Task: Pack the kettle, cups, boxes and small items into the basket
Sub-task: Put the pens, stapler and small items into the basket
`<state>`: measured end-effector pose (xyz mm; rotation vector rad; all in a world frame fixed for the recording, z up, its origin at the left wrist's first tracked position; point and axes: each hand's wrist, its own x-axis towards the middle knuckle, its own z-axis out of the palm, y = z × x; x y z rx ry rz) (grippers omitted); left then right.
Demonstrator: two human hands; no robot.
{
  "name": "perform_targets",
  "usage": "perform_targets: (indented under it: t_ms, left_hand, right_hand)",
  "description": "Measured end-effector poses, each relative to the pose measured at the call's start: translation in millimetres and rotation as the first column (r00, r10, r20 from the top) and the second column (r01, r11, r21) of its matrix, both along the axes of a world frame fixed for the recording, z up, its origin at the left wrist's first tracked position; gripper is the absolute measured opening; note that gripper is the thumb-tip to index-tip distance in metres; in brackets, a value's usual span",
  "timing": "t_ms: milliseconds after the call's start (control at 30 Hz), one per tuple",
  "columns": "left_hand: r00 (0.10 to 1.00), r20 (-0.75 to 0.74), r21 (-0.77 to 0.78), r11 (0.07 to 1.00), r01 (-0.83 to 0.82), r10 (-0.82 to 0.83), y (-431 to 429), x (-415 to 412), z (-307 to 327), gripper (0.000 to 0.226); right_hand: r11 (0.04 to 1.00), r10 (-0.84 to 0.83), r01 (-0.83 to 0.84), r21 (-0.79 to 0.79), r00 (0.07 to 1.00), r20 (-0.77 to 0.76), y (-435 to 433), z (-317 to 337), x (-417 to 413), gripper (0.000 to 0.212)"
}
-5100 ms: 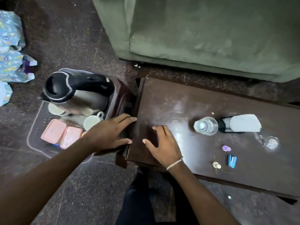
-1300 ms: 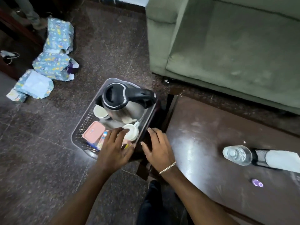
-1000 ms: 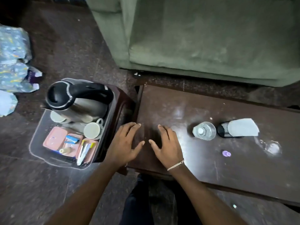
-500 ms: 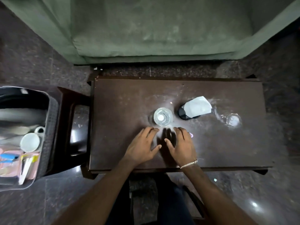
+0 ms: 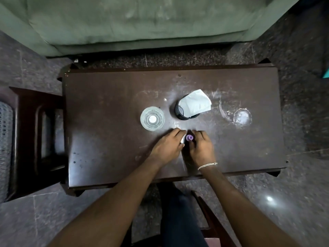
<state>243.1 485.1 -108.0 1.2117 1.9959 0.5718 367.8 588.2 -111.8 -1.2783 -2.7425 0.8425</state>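
Note:
A small purple item [image 5: 189,138] stands on the dark wooden table [image 5: 106,107], just in front of me. My right hand [image 5: 202,147] curls around it, thumb and fingers touching it. My left hand [image 5: 166,146] is bent close against its other side, and a small white bit [image 5: 183,139] shows at its fingertips; I cannot tell what that is. Only the grey mesh wall of the basket [image 5: 5,139] shows at the far left edge. The kettle, cups and boxes are out of view.
A clear water bottle [image 5: 152,118] stands behind my left hand. A black mesh holder with white tissue [image 5: 194,106] stands to its right. A clear glass piece [image 5: 242,116] lies further right. The basket rests on a dark stool [image 5: 35,139]. Behind the table is a green sofa [image 5: 142,24].
My view has swung right, away from the basket, to centre on the table. Both hands have slid right along the table and closed in around the purple item.

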Motion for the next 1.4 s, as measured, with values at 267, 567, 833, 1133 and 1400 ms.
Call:
perform_targets:
  t_ms: [267,567,833,1133,1400]
  left_hand:
    - [0.999,-0.019,0.020,0.999,0.030,-0.030,20,1,-1,0.023]
    - [0.994,0.060,-0.010,0.996,-0.092,0.092,-41,-21,18,0.028]
    - [0.937,0.068,0.100,0.932,-0.349,0.343,-146,-69,49,0.022]
    - [0.807,0.000,0.246,0.782,-0.573,0.591,-272,-137,93,0.022]
    - [0.689,-0.137,0.306,0.692,-0.653,0.711,-376,-191,139,0.021]
  right_hand:
    - [0.998,0.009,-0.008,-0.063,1.000,0.016,4,1,-1,0.018]
    - [0.979,0.120,-0.120,-0.166,0.993,-0.010,-42,37,-27,0.020]
    - [0.951,0.214,-0.228,-0.207,0.973,-0.087,-127,66,-93,0.023]
    - [0.874,0.394,-0.448,-0.190,0.880,-0.265,-229,102,-192,0.027]
    - [0.744,0.557,-0.660,-0.105,0.700,-0.448,-316,137,-276,0.028]
